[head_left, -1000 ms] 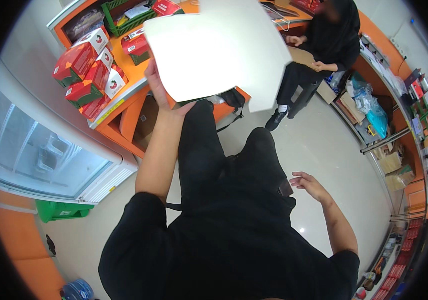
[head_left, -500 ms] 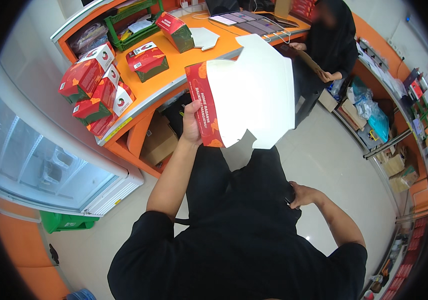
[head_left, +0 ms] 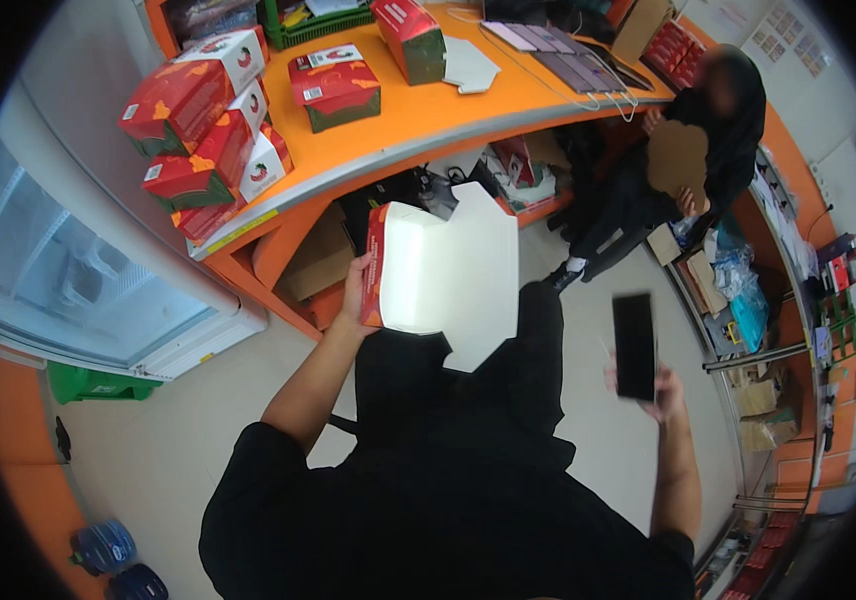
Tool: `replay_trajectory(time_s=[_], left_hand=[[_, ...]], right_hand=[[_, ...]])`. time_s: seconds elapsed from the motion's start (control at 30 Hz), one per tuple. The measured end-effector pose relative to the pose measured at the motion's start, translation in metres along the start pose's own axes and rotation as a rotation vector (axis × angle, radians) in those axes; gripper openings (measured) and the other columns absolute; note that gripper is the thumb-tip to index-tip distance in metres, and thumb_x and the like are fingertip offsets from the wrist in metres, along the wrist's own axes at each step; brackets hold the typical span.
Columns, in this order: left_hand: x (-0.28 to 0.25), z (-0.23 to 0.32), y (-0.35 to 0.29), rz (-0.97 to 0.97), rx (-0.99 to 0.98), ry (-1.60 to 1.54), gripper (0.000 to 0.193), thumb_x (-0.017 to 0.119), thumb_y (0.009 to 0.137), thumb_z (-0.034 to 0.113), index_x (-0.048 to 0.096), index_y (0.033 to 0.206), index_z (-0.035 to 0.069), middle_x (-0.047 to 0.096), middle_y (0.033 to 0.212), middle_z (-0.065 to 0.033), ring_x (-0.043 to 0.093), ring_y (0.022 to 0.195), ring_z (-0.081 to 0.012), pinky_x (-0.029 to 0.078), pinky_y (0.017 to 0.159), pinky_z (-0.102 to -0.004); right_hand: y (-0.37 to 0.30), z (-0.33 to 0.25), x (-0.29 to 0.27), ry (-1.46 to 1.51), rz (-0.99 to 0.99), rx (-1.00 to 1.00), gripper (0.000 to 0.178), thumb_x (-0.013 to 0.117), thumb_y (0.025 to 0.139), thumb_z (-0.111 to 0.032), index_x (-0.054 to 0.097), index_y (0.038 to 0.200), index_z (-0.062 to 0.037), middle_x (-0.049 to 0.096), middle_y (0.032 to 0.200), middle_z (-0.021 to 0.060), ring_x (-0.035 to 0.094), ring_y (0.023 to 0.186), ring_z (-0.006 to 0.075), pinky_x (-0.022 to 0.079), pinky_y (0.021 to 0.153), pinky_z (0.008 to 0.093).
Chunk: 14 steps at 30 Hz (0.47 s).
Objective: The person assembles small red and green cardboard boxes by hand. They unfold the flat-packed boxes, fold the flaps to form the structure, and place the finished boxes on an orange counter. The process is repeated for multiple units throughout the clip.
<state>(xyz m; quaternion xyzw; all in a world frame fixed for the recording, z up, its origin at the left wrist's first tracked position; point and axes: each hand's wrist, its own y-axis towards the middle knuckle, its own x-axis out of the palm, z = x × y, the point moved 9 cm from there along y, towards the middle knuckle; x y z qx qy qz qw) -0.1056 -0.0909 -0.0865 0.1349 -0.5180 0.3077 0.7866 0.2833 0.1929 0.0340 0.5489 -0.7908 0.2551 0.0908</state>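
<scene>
In my left hand (head_left: 355, 292) is a red cardboard food box (head_left: 416, 268), gripped by its printed side. Its large white flap lies folded out to the right, and the white inside faces up with nothing in it. Out to the right, above the floor, my right hand (head_left: 660, 392) holds a black smartphone (head_left: 634, 346) upright, slightly blurred by motion. Its dark face is toward me.
Several closed red boxes (head_left: 188, 105) are stacked at the left end of the orange counter (head_left: 438, 115), others behind. Phones (head_left: 558, 60) lie farther right. A glass-door fridge (head_left: 78, 260) stands left. A seated person (head_left: 718, 120) at the far right holds brown cardboard (head_left: 678, 165).
My right hand has come away from my hip and now holds up a smartphone. The open box has dropped lower and nearer. The other person has raised and turned the brown cardboard.
</scene>
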Motion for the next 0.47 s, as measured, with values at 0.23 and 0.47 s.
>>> replay_trajectory(time_s=[0.23, 0.47], left_hand=[[-0.037, 0.013, -0.022, 0.132, 0.045, -0.053, 0.057, 0.045, 0.098, 0.050, 0.053, 0.136, 0.009, 0.061, 0.133, -0.0135, 0.064, 0.118, -0.0302, 0.055, 0.097, -0.0500], [-0.114, 0.029, -0.022, 0.278, 0.084, 0.283, 0.066, 0.052, 0.095, 0.055, 0.049, 0.144, 0.012, 0.057, 0.140, -0.0137, 0.060, 0.124, -0.0320, 0.052, 0.101, -0.0510]], right_hand=[[0.193, -0.048, 0.141, 0.433, -0.455, -0.159, 0.084, 0.031, 0.100, -0.068, 0.030, 0.155, -0.0048, 0.048, 0.143, 0.0286, 0.060, 0.119, 0.0392, 0.053, 0.092, 0.0539], [0.284, -0.011, 0.190, 0.573, -0.485, -0.084, 0.077, 0.024, 0.104, -0.061, 0.027, 0.157, -0.0049, 0.040, 0.150, 0.0316, 0.050, 0.132, 0.0442, 0.045, 0.105, 0.0608]])
